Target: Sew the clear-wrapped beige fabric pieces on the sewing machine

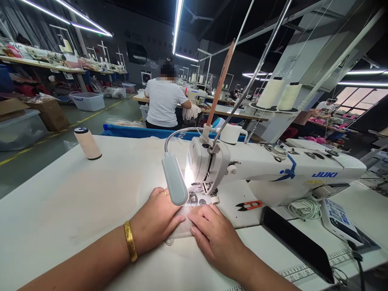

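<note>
A white sewing machine (239, 157) stands before me, its needle area lit by a small grey lamp (175, 180) on a bendable neck. My left hand (157, 220), with a gold bracelet at the wrist, lies on pale sheer fabric (182, 231) left of the presser foot. The lamp covers some of its fingertips; the thumb stretches out toward the right hand. Just in front of the foot, my right hand (214, 232) has its fingers bent and pressed together at the fabric's edge. A small tan patch shows beside its fingertips.
Orange-handled thread snips (249, 205), a black phone (297, 242), a coiled pale cable (304, 209) and a control box (341, 222) lie to the right. A peach thread cone (87, 143) stands at the left. Ahead, a person in a white shirt (163, 101) sits at another machine.
</note>
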Tool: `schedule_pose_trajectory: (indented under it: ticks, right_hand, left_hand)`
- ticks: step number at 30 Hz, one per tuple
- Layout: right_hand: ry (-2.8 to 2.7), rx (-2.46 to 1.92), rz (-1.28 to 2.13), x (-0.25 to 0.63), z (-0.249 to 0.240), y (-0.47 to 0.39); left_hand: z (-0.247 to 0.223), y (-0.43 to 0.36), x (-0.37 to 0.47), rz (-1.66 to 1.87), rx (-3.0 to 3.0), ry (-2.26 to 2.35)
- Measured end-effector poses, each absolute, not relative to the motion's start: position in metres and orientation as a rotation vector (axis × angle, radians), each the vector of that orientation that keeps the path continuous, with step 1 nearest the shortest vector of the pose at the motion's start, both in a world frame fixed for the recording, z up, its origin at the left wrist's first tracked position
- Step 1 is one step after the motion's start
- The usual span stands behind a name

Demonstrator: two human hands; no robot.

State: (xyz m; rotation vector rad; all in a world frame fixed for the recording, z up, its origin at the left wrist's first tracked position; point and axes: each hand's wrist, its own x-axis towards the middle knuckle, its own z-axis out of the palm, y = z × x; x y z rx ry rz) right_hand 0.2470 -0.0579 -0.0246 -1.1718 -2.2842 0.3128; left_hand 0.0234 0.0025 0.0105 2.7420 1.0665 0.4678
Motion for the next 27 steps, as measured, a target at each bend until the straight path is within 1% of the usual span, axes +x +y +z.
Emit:
schedule_pose_trajectory:
  ticks: [10,21,27]
  right_hand:
    - [-2.284,-1.178,0.271,0.245,-0.024,-0.059]
    - [-2.291,-1.147,0.215,0.245,-0.028,-0.059]
    - [-2.306,-1.174,0.237,0.244,-0.026,-0.059]
  left_hand:
    - [-0.028,0.015,0.017,0.790,2.839,0.958]
    - [-0.031,0.016,0.016,0.823,2.845,0.938]
    - [-0.019,0.014,0.018,0.803,2.874,0.961]
